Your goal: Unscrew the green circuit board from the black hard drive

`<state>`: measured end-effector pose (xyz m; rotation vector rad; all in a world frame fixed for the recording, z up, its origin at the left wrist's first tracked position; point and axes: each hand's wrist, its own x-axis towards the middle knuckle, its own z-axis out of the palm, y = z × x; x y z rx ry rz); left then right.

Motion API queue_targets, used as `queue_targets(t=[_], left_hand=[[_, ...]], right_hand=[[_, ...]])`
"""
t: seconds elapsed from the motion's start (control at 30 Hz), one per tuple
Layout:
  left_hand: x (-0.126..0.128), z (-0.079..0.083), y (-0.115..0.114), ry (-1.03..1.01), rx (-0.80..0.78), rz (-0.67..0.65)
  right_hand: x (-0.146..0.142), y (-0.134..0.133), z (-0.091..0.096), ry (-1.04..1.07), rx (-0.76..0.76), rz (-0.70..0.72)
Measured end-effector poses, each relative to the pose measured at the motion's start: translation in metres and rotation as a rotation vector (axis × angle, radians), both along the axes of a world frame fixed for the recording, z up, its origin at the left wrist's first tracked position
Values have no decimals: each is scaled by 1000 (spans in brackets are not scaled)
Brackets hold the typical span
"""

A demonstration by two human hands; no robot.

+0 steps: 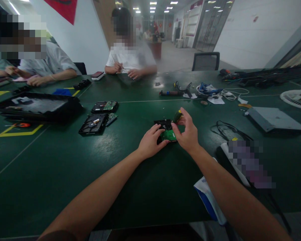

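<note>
A hard drive (169,135) with a green circuit board lies on the table in front of me. My left hand (152,141) grips its left side, fingers over the far part and thumb along the near edge. In my right hand (187,130) is a screwdriver with a dark green and yellow handle (177,116), pinched between thumb and fingers. It stands tilted above the drive's right side; its tip is too small to make out. Left of my hands lie another hard drive (105,106), a black drive casing (93,124) and a small circuit board (111,119).
A large black tray (37,115) stands at the left. To the right are a grey metal box (276,118), cables (228,129) and a white and blue cloth (208,197). Tangled wires (210,89) lie farther back. A person in white (130,58) sits across the table.
</note>
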<state>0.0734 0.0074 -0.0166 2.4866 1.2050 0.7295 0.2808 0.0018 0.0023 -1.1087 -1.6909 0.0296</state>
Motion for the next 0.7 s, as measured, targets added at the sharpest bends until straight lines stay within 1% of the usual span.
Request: queue_targets(t=[0.23,0.5,0.7], left_hand=[[0,-2,1,-5,14,-1],[1,-5,2,-5,18,10],[0,-3,1,-3,7,6]], right_hand=[[1,0,2,26,-24,22],[1,1,0,-9,22,-37],[1,1,0,-5,39,-28]])
